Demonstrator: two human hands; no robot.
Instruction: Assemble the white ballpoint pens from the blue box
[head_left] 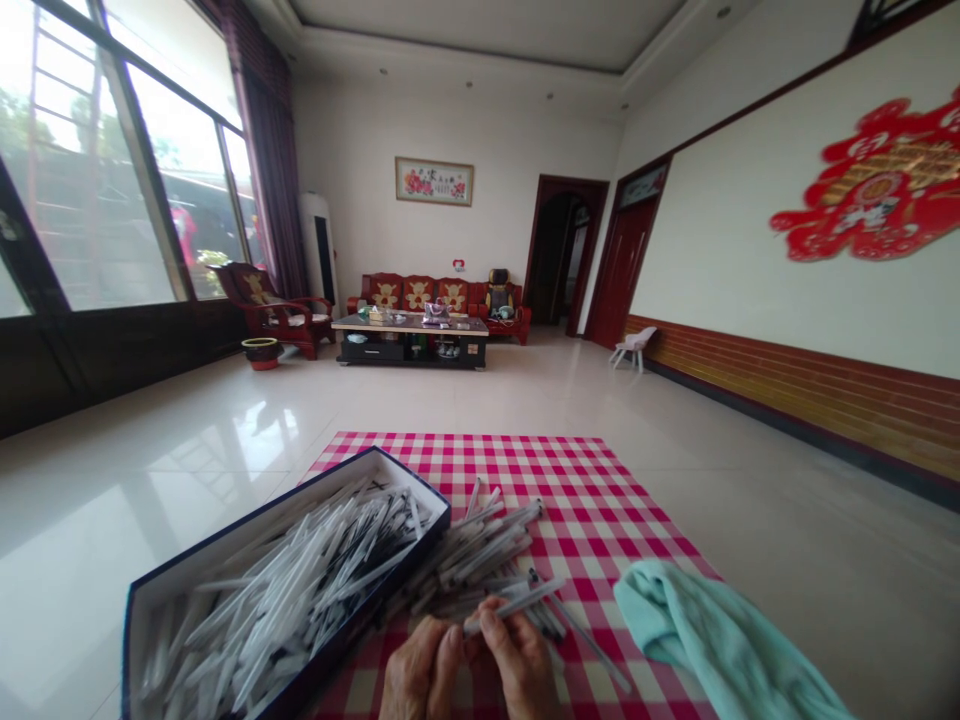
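Observation:
At the bottom middle of the head view my left hand [420, 670] and my right hand [521, 665] are close together over a red-and-white checked cloth [592, 500]. My right hand is closed on a grey pen barrel [517, 603] that points up to the right. My left hand's fingers are curled at the barrel's near end, pinching something too small to make out. Just beyond the hands lies a loose pile of grey pen barrels [487, 555]. To the left stands a dark blue box [247, 530] holding several white pen tubes [300, 590].
A light teal cloth [712, 640] lies at the right of the checked cloth. Glossy white floor tiles [525, 400] stretch toward a dark coffee table [412, 338], a red sofa [420, 292] and a red armchair [274, 305]. Large windows fill the left wall.

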